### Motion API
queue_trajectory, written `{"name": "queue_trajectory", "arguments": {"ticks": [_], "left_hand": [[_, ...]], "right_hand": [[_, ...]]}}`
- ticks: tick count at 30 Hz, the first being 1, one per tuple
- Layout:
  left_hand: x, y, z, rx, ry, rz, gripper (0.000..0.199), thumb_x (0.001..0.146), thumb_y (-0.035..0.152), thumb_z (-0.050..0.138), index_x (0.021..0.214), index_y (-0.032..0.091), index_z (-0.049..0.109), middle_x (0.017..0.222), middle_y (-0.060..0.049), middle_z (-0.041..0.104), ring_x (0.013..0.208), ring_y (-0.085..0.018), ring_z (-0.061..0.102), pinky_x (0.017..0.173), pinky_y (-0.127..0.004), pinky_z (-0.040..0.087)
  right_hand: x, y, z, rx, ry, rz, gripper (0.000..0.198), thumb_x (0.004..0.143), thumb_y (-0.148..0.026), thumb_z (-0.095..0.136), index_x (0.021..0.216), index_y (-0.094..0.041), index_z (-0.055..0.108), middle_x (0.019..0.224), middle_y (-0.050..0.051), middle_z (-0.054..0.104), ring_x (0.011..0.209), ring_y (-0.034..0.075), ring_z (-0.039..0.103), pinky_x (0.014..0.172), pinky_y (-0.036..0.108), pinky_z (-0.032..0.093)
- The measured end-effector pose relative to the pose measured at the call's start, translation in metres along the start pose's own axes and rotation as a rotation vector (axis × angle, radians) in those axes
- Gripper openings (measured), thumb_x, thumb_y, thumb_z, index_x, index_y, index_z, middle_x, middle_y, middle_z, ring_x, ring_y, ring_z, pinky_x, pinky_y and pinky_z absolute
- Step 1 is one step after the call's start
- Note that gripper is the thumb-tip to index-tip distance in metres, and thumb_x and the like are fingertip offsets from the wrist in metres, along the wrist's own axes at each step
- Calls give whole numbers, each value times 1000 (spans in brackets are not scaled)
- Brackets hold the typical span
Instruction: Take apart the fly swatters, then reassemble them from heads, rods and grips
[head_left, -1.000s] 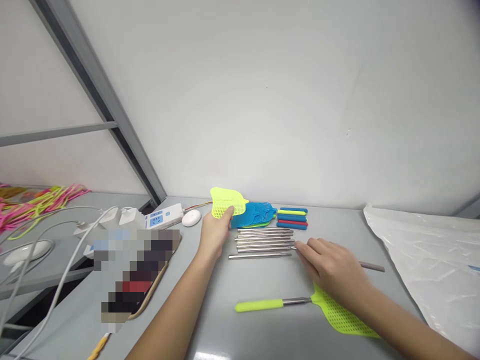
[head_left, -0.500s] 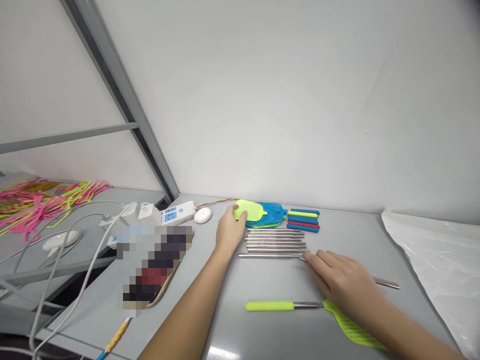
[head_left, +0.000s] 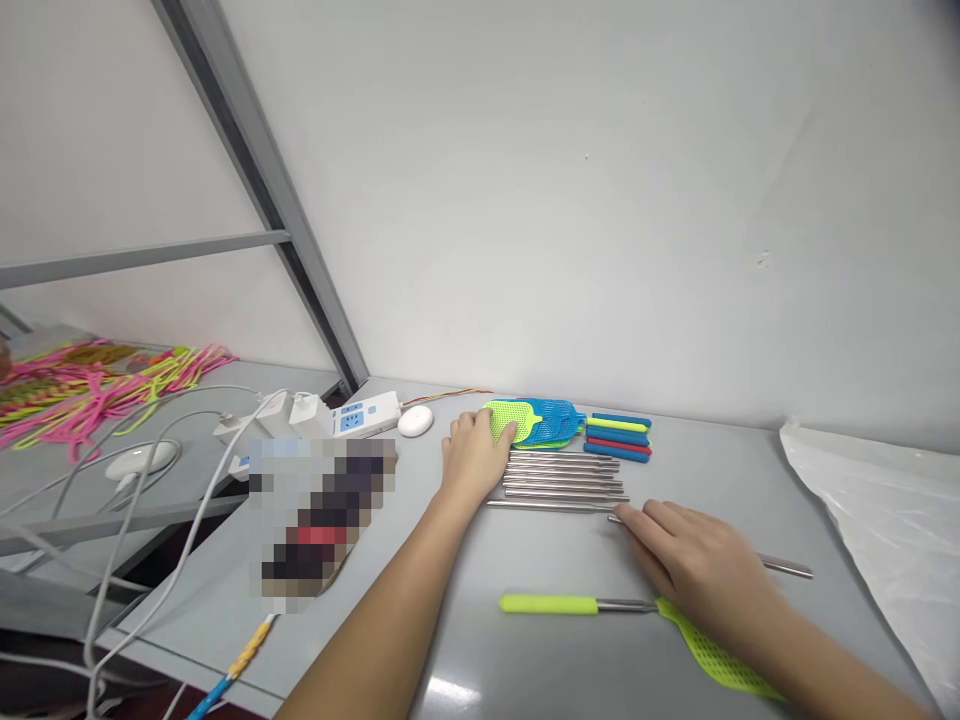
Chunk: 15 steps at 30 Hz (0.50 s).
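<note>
My left hand is at the back of the table, its fingers and thumb closed on the left edge of a yellow-green perforated fly swatter head. Blue swatter heads lie partly under that one. My right hand grips a thin metal rod just above the table; the rod sticks out on both sides of the hand. Several metal rods lie in a row between the hands. In front, a yellow-green fly swatter with a metal shaft lies partly beneath my right forearm.
Blue, red and yellow-green handle grips lie behind the rods. To the left are a power strip, a white round case, cables and a blurred-out phone-like object. White plastic sheeting covers the right side. Pink and yellow cords lie far left.
The whole view has shifted slightly, so things appear a little farther right. My left hand keeps its place at the swatter head, and my right hand still holds the rod.
</note>
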<state>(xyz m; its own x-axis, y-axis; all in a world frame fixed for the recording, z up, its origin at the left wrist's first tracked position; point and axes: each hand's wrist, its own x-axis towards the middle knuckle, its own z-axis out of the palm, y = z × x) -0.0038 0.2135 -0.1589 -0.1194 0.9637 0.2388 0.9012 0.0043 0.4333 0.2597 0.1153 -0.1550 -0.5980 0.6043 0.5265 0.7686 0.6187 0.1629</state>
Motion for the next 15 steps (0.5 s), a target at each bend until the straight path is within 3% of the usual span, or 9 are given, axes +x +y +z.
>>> {"name": "queue_trajectory", "arguments": {"ticks": [10, 12, 15], "left_hand": [[-1, 5, -3, -2, 33, 44, 49, 89, 54, 37, 124, 23, 50, 123, -15, 54, 115, -34, 45, 91, -53, 35], [-3, 11, -8, -43, 70, 103, 45, 90, 51, 38, 122, 22, 52, 122, -13, 55, 115, -32, 46, 92, -51, 35], [-16, 27, -22, -231, 46, 323, 34, 94, 43, 37, 112, 22, 57, 115, -9, 59, 109, -25, 51, 91, -40, 39]], "right_hand": [[7, -4, -8, -66, -17, 28, 17, 90, -14, 45, 93, -18, 61, 68, 2, 50, 60, 15, 42, 56, 29, 26], [7, -5, -6, -68, -56, 6, 24, 88, -10, 43, 103, -17, 60, 73, 4, 52, 64, 16, 43, 58, 30, 31], [6, -4, -1, -27, -126, -56, 47, 85, -3, 37, 130, -12, 46, 87, 9, 56, 73, 19, 47, 65, 33, 40]]}}
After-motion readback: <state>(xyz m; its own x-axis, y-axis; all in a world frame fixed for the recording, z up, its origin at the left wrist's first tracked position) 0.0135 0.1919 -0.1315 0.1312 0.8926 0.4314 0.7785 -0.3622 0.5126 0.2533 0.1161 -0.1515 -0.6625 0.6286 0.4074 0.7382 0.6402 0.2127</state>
